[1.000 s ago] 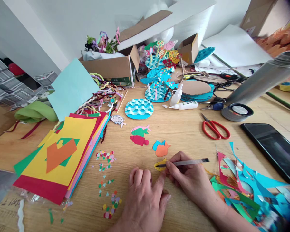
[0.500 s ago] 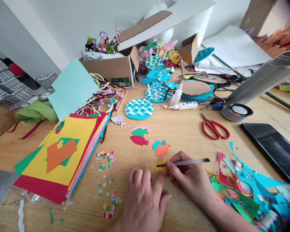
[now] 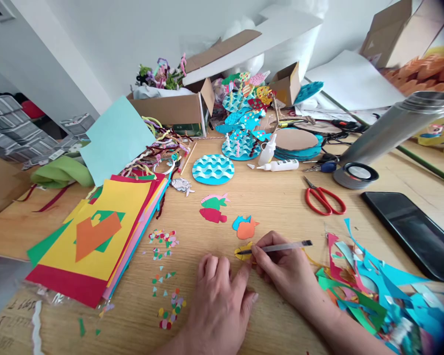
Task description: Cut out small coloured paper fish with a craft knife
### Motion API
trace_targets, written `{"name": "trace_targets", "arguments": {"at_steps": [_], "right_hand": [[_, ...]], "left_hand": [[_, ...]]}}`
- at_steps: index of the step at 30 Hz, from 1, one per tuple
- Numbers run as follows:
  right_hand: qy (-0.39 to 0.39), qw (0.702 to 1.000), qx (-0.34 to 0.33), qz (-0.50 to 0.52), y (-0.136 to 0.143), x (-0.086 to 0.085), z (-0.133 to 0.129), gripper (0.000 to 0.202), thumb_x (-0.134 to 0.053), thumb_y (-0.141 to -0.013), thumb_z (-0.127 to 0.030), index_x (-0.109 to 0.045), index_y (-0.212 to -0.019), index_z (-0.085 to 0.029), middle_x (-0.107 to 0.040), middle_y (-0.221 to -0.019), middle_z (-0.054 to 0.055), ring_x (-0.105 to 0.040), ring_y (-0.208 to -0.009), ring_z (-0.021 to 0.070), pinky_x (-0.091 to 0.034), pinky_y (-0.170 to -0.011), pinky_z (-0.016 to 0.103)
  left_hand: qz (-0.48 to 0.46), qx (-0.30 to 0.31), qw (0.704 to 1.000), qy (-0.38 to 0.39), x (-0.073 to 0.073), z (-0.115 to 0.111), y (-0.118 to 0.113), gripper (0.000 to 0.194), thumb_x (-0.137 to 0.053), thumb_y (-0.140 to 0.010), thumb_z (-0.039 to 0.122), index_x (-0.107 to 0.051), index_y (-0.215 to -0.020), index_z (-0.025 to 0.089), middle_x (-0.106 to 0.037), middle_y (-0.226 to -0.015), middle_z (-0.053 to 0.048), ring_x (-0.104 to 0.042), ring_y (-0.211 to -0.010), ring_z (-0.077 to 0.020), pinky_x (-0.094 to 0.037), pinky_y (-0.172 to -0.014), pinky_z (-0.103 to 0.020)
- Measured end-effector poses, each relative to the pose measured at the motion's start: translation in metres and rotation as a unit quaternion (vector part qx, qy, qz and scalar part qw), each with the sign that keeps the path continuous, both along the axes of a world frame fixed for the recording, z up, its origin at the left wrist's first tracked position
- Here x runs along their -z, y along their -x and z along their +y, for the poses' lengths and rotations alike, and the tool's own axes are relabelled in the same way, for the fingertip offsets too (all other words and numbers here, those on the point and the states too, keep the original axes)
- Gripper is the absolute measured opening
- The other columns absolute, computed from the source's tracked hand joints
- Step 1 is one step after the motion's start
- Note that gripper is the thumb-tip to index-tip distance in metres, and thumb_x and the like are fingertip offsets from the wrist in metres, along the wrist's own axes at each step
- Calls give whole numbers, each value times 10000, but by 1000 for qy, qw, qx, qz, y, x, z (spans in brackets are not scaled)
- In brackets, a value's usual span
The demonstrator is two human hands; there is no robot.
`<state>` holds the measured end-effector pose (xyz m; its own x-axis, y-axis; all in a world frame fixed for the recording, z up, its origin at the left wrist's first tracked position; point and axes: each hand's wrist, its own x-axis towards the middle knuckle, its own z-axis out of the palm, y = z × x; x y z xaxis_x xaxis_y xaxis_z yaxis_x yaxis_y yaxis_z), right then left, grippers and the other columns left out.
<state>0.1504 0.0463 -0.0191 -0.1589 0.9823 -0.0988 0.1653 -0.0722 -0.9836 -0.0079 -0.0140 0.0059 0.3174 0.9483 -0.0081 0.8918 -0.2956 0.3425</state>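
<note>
My right hand [image 3: 284,268] grips a pen [image 3: 277,248], its dark tip resting on a small yellow paper fish [image 3: 243,252] with black drawn lines. The fish's tail end is hidden behind my fingers. Flat on the table, my left hand [image 3: 220,296] has its index finger stretched to the fish's lower edge and holds nothing. Just above lie an orange paper fish [image 3: 247,230] over a blue one [image 3: 238,222], and a red fish [image 3: 211,215] beside a green fish [image 3: 213,201] and a pink one.
Left are stacked coloured paper sheets [image 3: 129,197] and paper confetti [image 3: 166,239]. A wavy blue disc [image 3: 213,169], glue bottles [image 3: 281,165] and cardboard discs [image 3: 296,139] stand behind. Right are red-handled scissors [image 3: 323,197], a black phone [image 3: 403,227], a metal flask [image 3: 395,123] and paper scraps [image 3: 370,291].
The view has shifted slightly, so objects at the right appear further left. Both hands keep nearly the same pose, with the pen tip still on the yellow fish.
</note>
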Motion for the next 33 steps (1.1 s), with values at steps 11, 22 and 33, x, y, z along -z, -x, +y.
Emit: {"name": "trace_targets", "arguments": {"at_steps": [11, 22, 33], "right_hand": [[23, 996, 63, 54, -1, -7, -3, 309, -672, -820, -469, -536, -730, -207, -543, -454, -48, -445, -341, 87, -328, -344, 181], [15, 999, 37, 18, 2, -3, 0, 291, -665, -815, -441, -513, -704, -219, -503, -449, -64, -419, -351, 90, -318, -340, 190], [-11, 1000, 19, -7, 0, 2, 1, 309, -592, -866, -479, -509, -720, -220, -524, -484, -51, -417, -354, 87, -326, -339, 198]], "left_hand": [[-27, -17, 999, 23, -3, -1, -1, 392, -580, -930, 374, -543, -1315, 311, -499, -998, -56, -461, -964, -271, -437, -881, -504], [-33, -18, 998, -49, -1, -2, -1, 361, -616, -898, 309, -591, -1257, 288, -466, -1270, -95, -396, -1224, -329, -389, -1022, -594], [-32, -15, 998, -54, -3, -2, -1, 365, -620, -897, 312, -593, -1259, 283, -476, -1259, -99, -404, -1220, -325, -393, -1021, -598]]}}
